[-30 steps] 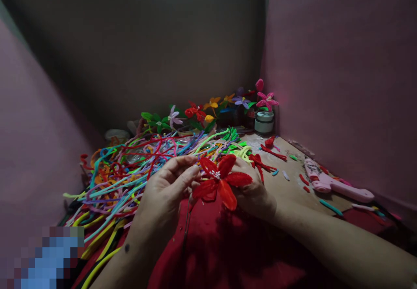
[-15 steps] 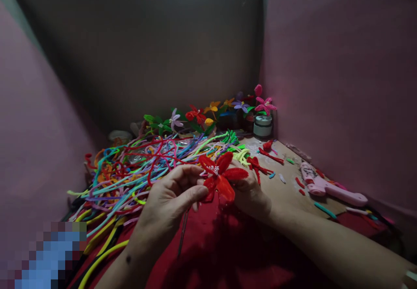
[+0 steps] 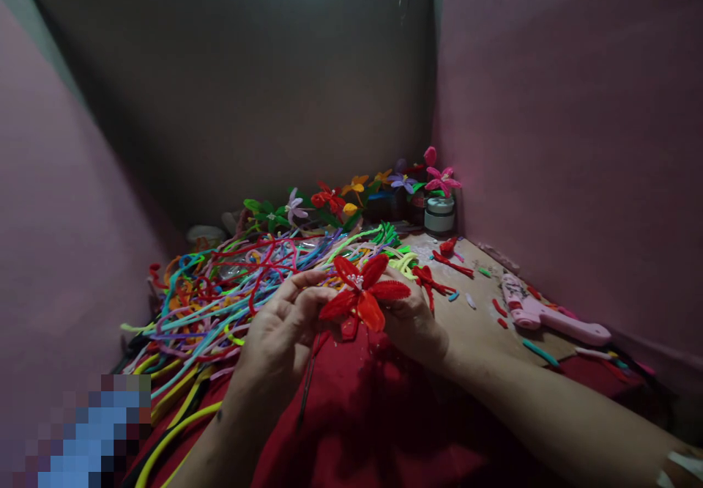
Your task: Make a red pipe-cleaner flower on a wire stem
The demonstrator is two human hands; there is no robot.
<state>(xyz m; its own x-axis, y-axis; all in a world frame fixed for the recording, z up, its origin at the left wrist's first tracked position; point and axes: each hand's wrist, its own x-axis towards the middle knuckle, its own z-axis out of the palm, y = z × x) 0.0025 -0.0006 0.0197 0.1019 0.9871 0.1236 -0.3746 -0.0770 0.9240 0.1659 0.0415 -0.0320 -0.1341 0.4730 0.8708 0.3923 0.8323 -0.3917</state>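
A red pipe-cleaner flower (image 3: 371, 313) with pointed petals and small whitish stamens at its centre faces me between my hands. My left hand (image 3: 283, 327) pinches the tip of its left petal with thumb and fingers. Behind the right-hand petals, my right hand (image 3: 420, 330) is closed round the back of the flower; its fingertips are mostly hidden. A thin dark rod (image 3: 307, 385) slants down below my left hand. Under the flower lies red cloth (image 3: 340, 415).
Many coloured pipe cleaners (image 3: 220, 312) are heaped at the left. Finished flowers (image 3: 328, 198) stand along the back, by a grey-lidded jar (image 3: 439, 215). On the board (image 3: 483, 312) at right lie red pieces (image 3: 453, 264) and a pink glue gun (image 3: 554, 317). Pink walls rise either side.
My left thumb has shifted up from the lower left petal, which now spreads out to the left more. The view has tilted slightly; both hands stay at the flower.
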